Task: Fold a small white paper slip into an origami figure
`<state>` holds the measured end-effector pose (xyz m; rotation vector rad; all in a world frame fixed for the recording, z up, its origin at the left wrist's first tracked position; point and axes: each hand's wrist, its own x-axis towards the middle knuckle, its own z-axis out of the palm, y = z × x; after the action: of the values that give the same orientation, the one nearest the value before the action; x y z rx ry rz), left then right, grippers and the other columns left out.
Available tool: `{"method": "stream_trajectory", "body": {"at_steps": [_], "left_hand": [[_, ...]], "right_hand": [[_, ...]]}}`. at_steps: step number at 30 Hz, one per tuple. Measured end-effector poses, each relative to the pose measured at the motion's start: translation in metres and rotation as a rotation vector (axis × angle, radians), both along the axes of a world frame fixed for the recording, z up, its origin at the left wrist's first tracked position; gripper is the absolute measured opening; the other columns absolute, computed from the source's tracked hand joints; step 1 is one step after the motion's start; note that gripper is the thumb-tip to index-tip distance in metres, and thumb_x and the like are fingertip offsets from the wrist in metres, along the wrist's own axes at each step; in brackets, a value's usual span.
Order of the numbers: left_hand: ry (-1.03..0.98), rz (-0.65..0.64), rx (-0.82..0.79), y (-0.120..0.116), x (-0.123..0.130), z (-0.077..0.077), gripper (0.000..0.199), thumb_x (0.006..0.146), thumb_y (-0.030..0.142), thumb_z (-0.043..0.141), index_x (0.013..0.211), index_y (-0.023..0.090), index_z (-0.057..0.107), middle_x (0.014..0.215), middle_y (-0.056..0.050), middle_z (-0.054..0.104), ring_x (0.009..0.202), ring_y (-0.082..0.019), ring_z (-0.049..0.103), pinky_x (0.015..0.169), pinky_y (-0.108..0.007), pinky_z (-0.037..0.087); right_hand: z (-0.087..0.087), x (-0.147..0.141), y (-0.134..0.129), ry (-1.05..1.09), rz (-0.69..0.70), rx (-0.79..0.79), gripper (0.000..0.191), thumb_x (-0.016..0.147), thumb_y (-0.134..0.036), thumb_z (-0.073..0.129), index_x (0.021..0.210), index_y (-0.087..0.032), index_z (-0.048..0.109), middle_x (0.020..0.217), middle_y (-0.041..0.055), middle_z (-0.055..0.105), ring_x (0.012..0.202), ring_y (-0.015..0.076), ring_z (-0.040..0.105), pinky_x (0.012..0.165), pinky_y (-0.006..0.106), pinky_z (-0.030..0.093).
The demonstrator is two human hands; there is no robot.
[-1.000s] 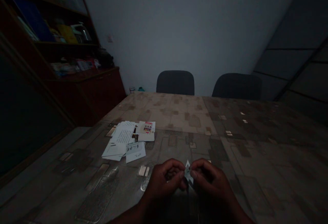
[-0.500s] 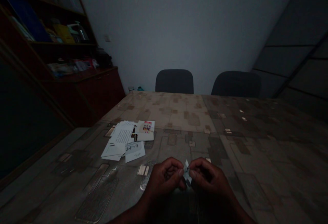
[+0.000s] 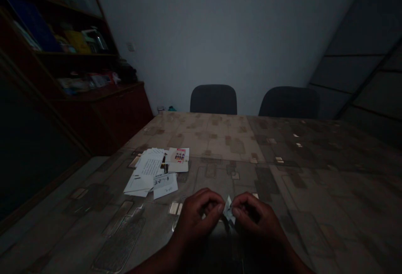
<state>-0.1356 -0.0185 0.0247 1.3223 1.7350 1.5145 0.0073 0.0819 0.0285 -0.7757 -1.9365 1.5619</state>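
Observation:
A small piece of folded white paper (image 3: pixel 228 210), pointed at the top, stands between my two hands near the front of the table. My right hand (image 3: pixel 256 213) pinches its right side between thumb and forefinger. My left hand (image 3: pixel 202 213) is closed too, thumb and forefinger at the paper's left edge. The dim light hides the lower fingers of both hands and the exact folds. Left of my hands lies a loose pile of white papers and cards (image 3: pixel 150 167), some printed, one with a red strip and small figures.
A patterned cloth covers the table (image 3: pixel 226 140). Two dark chairs (image 3: pixel 213 98) stand at its far side against the wall. A wooden cabinet (image 3: pixel 122 106) with filled shelves rises at the left.
My left hand has shifted slightly up, and its fingers have changed position at the paper's left edge. My right hand and the pile look the same.

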Motion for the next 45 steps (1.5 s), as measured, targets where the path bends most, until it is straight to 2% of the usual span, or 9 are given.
{"method": "stream_trajectory", "body": {"at_steps": [2,6,15,23,35,41,45], "left_hand": [[0.084,-0.025,0.027,0.001,-0.003,0.005,0.015,0.081,0.026,0.059,0.078,0.016,0.070,0.071,-0.003,0.059,0.067,-0.016,0.056,0.062,-0.025,0.040],[0.091,-0.033,0.017,0.001,-0.003,0.004,0.014,0.081,0.024,0.059,0.078,0.016,0.070,0.070,-0.002,0.058,0.064,-0.016,0.054,0.060,-0.025,0.039],[-0.079,-0.019,-0.073,0.003,0.000,0.000,0.013,0.079,0.026,0.058,0.074,0.016,0.064,0.067,0.001,0.053,0.061,-0.013,0.048,0.057,-0.023,0.036],[-0.152,-0.043,-0.123,0.002,0.002,-0.003,0.013,0.077,0.026,0.060,0.073,0.014,0.066,0.064,0.001,0.055,0.060,-0.013,0.048,0.055,-0.021,0.035],[-0.126,-0.001,-0.165,0.001,0.006,0.001,0.012,0.076,0.021,0.059,0.068,0.015,0.065,0.060,0.003,0.052,0.058,-0.012,0.046,0.053,-0.020,0.033],[-0.126,0.029,-0.225,0.001,0.012,0.009,0.011,0.073,0.019,0.059,0.063,0.015,0.062,0.057,0.004,0.051,0.054,-0.011,0.044,0.051,-0.020,0.033],[-0.062,0.019,-0.218,0.002,0.013,0.009,0.011,0.071,0.015,0.057,0.061,0.015,0.061,0.057,0.003,0.052,0.054,-0.011,0.045,0.051,-0.020,0.033]], "right_hand": [[0.000,0.000,0.000,0.004,0.008,0.009,0.014,0.073,-0.032,0.061,0.072,-0.018,0.062,0.061,-0.0030,0.052,0.058,0.0130,0.046,0.056,0.024,0.034],[-0.001,0.001,-0.001,-0.002,0.023,0.005,0.013,0.073,-0.031,0.060,0.072,-0.018,0.062,0.060,-0.0033,0.051,0.058,0.0130,0.047,0.056,0.024,0.035],[-0.004,0.001,0.002,-0.037,0.077,0.112,0.008,0.073,-0.025,0.061,0.075,-0.018,0.064,0.060,-0.0027,0.054,0.058,0.0130,0.049,0.056,0.022,0.037],[-0.002,0.001,0.000,-0.043,0.045,0.120,0.010,0.075,-0.028,0.061,0.076,-0.019,0.064,0.061,-0.0022,0.055,0.059,0.0137,0.051,0.056,0.022,0.038],[-0.006,0.002,-0.002,-0.022,0.034,0.277,0.007,0.077,-0.023,0.058,0.073,-0.019,0.062,0.064,-0.0021,0.056,0.058,0.0126,0.051,0.056,0.022,0.040],[-0.009,0.004,0.001,-0.058,0.117,0.370,0.007,0.080,-0.020,0.057,0.074,-0.020,0.060,0.064,-0.0020,0.057,0.058,0.0129,0.054,0.054,0.021,0.041],[-0.010,0.004,0.000,-0.045,0.113,0.413,0.008,0.079,-0.018,0.055,0.072,-0.020,0.058,0.063,-0.0023,0.056,0.057,0.0126,0.053,0.054,0.021,0.041]]}}
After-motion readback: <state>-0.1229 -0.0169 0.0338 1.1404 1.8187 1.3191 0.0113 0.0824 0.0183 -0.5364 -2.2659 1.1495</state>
